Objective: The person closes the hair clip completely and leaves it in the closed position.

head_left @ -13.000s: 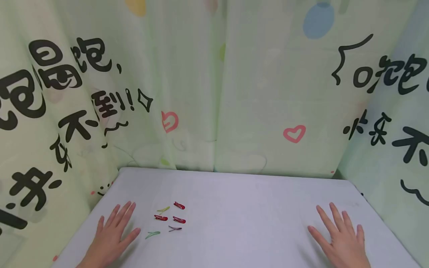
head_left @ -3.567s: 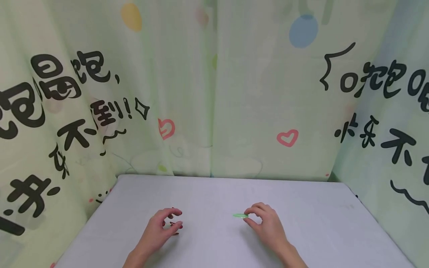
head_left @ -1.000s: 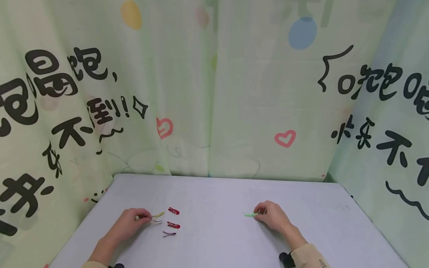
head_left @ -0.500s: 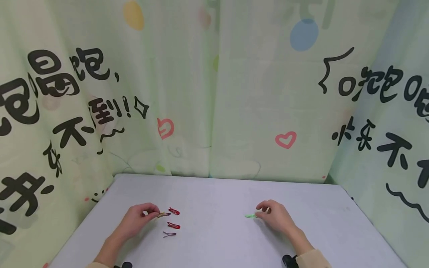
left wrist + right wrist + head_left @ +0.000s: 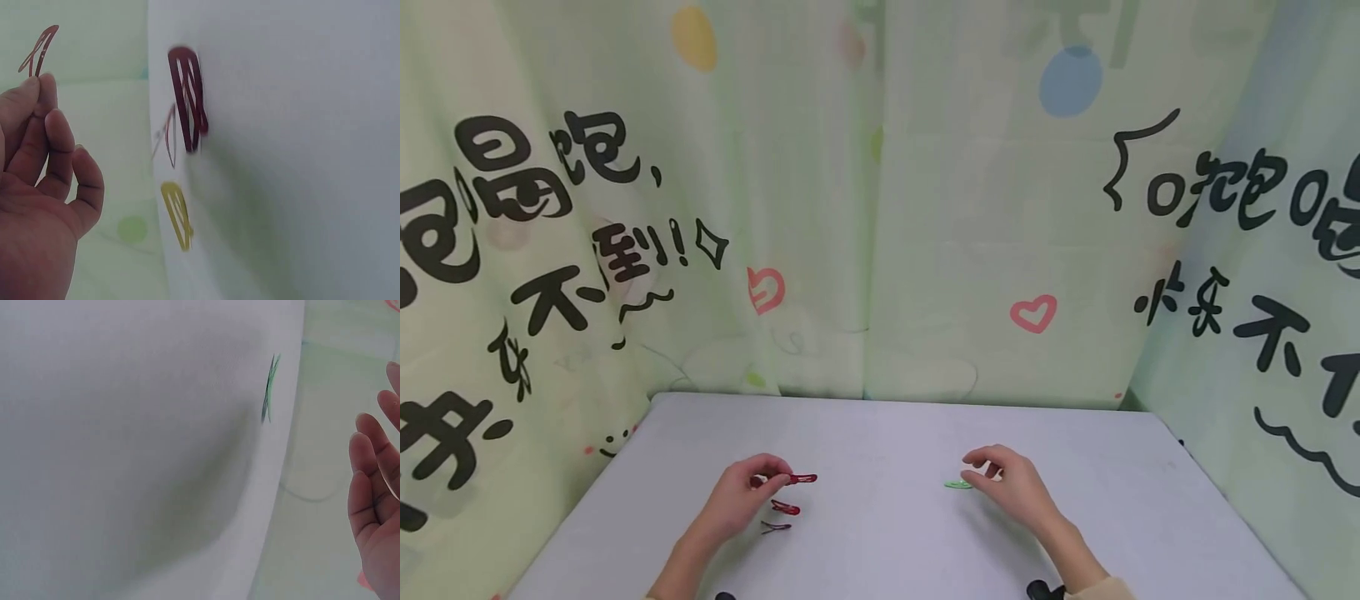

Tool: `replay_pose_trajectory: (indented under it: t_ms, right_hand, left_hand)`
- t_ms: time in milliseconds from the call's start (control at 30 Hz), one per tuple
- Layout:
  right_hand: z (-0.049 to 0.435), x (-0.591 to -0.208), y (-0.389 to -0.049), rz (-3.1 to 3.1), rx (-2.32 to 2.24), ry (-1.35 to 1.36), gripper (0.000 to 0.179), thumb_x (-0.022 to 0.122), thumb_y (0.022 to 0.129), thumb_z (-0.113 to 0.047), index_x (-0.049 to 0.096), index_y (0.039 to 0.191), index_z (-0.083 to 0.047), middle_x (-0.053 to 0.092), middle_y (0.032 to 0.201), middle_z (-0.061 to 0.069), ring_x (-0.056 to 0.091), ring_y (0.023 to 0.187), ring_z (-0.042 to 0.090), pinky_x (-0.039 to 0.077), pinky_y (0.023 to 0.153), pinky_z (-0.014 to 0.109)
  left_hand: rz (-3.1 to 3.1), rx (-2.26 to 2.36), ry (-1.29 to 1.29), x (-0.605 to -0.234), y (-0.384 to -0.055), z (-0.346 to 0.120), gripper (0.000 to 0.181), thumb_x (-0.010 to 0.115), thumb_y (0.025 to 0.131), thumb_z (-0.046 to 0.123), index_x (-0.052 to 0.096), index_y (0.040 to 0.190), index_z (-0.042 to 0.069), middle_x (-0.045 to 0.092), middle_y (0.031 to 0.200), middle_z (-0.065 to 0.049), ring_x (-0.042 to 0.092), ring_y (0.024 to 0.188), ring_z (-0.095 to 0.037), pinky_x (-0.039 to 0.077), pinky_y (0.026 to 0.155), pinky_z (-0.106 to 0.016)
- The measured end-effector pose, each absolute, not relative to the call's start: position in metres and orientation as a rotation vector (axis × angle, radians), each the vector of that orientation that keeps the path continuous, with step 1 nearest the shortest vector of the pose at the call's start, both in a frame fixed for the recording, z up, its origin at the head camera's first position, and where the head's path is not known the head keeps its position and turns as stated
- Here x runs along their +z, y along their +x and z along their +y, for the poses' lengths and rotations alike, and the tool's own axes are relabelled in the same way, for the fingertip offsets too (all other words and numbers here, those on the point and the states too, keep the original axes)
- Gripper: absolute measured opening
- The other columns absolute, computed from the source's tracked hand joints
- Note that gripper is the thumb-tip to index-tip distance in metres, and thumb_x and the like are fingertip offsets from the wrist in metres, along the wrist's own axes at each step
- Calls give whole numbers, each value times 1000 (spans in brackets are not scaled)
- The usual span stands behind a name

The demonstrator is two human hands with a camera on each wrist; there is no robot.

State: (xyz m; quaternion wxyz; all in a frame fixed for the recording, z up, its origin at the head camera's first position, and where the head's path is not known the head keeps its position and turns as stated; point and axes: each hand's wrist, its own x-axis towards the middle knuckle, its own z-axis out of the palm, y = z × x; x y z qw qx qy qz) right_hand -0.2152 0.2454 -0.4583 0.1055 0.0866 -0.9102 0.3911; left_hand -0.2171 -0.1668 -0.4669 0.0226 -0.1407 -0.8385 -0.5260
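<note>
Thumb and fingers of my left hand (image 5: 741, 493) pinch a red snap hair clip (image 5: 802, 478), which points right; the left wrist view shows this red clip (image 5: 42, 49) raised at the fingertips. Closer to me lie another red hair clip (image 5: 786, 507) and a purple one (image 5: 776, 527), its ends spread. A yellow hair clip (image 5: 177, 215) shows in the left wrist view, beside a thin forked clip (image 5: 171, 137); the hand hides the yellow one in the head view. My right hand (image 5: 1011, 483) hovers, fingers loosely bent, by a green hair clip (image 5: 957, 484) lying on the table.
The white table (image 5: 880, 542) carries the clips. Pale green curtains (image 5: 955, 208) with black lettering hang behind it and along both sides.
Since 13 s ago, the green clip has gone from the left group to the right side. Over the last second my right hand released it; my left hand shifted right, now with a red clip.
</note>
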Motion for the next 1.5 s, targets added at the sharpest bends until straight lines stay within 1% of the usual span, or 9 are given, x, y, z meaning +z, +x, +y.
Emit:
replay_pose_trajectory:
  t_ms: [133,200,333,433,567,700,867,1200,1500]
  right_hand:
    - [240,-458,-210,-2655,1184,256,19,82,86,-16,76,103,-13,65,93,-8,57,79,9,47,71,28]
    - [238,-458,-206,-2643,1210,255,19,82,86,-17,76,103,-13,65,92,-9,57,79,9,47,71,28]
    - [230,-459,-199,-2616,1263,281,17,82,86,-16,76,102,-16,66,92,-10,56,79,8,47,72,29]
    - [223,-461,-196,-2586,1278,340,17,82,86,-14,76,101,-17,69,94,-7,58,78,7,48,76,32]
    - [213,-462,-191,-2542,1284,424,16,81,86,-13,75,100,-20,72,96,-3,58,78,5,48,79,36]
    - [204,-461,-185,-2508,1292,501,14,81,87,-15,75,99,-22,71,96,-3,58,78,5,49,78,36]
    - [192,-458,-180,-2448,1295,579,17,81,87,-14,74,99,-23,71,94,-5,59,78,5,49,76,35]
    - [169,-463,-180,-2372,1373,640,15,80,88,-15,74,101,-18,71,93,-7,59,77,6,49,75,35]
    - [160,-467,-176,-2322,1416,655,16,81,86,-11,74,96,-20,70,88,-7,57,75,8,49,72,36]
  left_hand:
    - [-2519,-1876,-446,-468,-215,-150,7,68,97,10,69,102,5,66,99,-8,66,84,-36,58,71,-38]
    - [-2491,-1944,-440,-471,-213,-141,8,68,97,10,68,103,5,64,99,-12,65,84,-34,59,67,-43]
    - [-2500,-1872,-433,-478,-211,-125,6,69,96,11,70,101,8,66,95,-10,59,80,-30,56,58,-36]
    - [-2503,-1795,-450,-481,-209,-116,4,71,95,13,71,98,10,68,93,-4,61,79,-29,51,61,-28]
    - [-2488,-1768,-470,-482,-206,-104,4,72,95,16,72,97,12,69,92,2,63,84,-21,48,72,-26]
    - [-2462,-1805,-509,-481,-204,-93,5,72,94,15,72,98,11,69,91,2,62,83,-16,48,71,-26]
    - [-2456,-1859,-537,-480,-202,-80,8,72,95,15,72,101,9,69,93,1,63,84,-19,49,70,-26]
    - [-2427,-1935,-580,-479,-200,-65,17,70,97,15,70,105,0,68,95,0,62,90,-17,51,80,-27]
    - [-2412,-1923,-620,-479,-197,-58,11,69,97,15,71,102,5,68,94,1,63,91,-16,51,81,-28]
